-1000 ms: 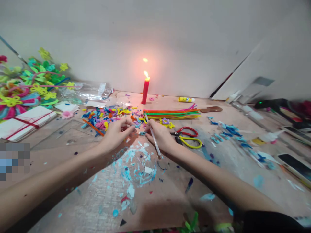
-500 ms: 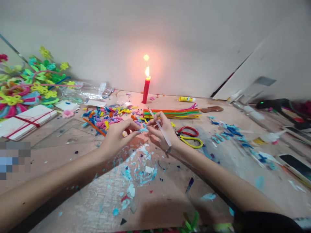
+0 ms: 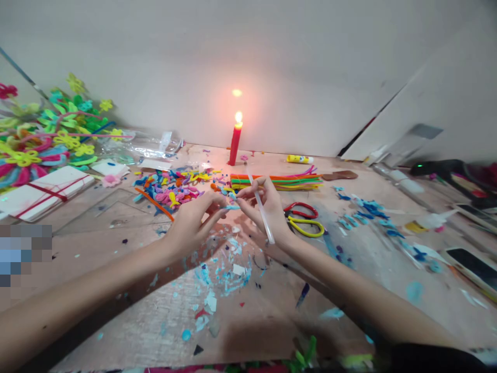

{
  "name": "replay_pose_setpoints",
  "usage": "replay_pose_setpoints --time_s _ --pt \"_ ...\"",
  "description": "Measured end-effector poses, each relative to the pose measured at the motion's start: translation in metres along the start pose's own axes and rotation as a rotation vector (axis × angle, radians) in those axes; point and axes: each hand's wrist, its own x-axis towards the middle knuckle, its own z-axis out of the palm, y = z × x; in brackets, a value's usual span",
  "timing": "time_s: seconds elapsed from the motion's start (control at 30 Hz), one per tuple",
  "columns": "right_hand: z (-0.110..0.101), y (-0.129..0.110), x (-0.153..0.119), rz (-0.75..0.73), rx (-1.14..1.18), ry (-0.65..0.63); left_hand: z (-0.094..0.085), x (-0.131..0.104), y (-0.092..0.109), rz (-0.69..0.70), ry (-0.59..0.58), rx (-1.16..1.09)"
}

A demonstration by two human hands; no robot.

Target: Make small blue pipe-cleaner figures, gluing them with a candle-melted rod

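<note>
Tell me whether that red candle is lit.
Lit: a bright flame tops the red candle, and the wall behind it glows.

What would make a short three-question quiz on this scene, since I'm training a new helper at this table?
1. True or false: the red candle is lit.
2. Which hand holds the pale stick: A) left, B) right, C) neither?
3. Fill in: the scissors have handles in red and ____.

Key: 1. True, a flame shows at its top. 2. B, the right hand. 3. Yellow.
</note>
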Motion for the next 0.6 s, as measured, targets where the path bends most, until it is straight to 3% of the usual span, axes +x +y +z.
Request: replay_pose_setpoints --time_s 0.23,0.33,0.43,0.6 --pt "-0.014 -0.01 -0.001 -0.229 -0.421 -0.167 0.006 -0.001 -0.003 -0.236 -0.174 -0.513" --pt "-0.018 -0.01 0.0 -0.276 -0.43 -0.219 0.007 -0.003 -0.002 -0.321 -0.253 -0.729" --pt "-0.018 -0.01 0.001 -0.285 -0.406 -0.237 0.008 -0.005 0.003 -0.399 -0.303 -0.762" --pt "-0.013 -0.006 0.001 -0.176 -0.206 -0.197 0.009 -0.005 0.013 -0.43 -0.304 -0.842"
